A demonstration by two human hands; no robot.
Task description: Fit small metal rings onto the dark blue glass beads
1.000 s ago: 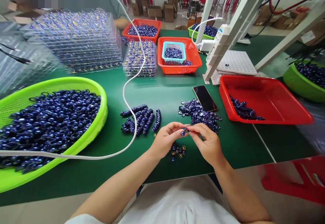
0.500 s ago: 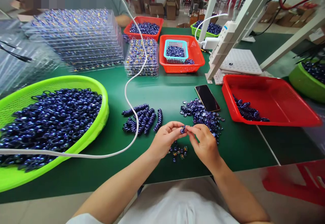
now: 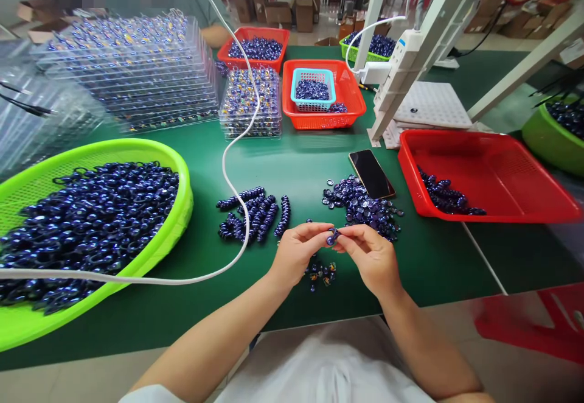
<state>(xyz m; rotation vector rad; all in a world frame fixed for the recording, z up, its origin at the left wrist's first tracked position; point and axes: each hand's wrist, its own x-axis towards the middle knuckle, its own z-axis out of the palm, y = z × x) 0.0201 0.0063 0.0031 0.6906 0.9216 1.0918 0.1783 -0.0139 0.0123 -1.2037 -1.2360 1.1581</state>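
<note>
Between my two hands is a small glossy dark-blue hooked part [image 3: 333,238], perhaps an earphone shell. My left hand [image 3: 297,251] pinches it from the left with thumb and forefinger. From the right, my right hand [image 3: 371,257] closes its thumb and fingertips on the same part. Just below the hands lie several small dark-blue pieces with yellowish bits [image 3: 323,274]. Beyond my right hand spreads a heap of loose dark-blue caps [image 3: 365,208]. Stacked rows of dark-blue parts [image 3: 260,214] lie to the left of my left hand.
A large green basket [image 3: 185,208] full of dark-blue hooked parts stands left. A white cable [image 3: 225,165] loops across the table. A phone [image 3: 371,173] touches the cap heap, and a red tray [image 3: 502,175] sits right. Clear trays [image 3: 150,74] are stacked behind, near another person's arm.
Both hands stay together at nearly the same place. The hooked part is turned a little and shows more between the fingertips. The right hand's fingers have shifted; the view has moved slightly.
</note>
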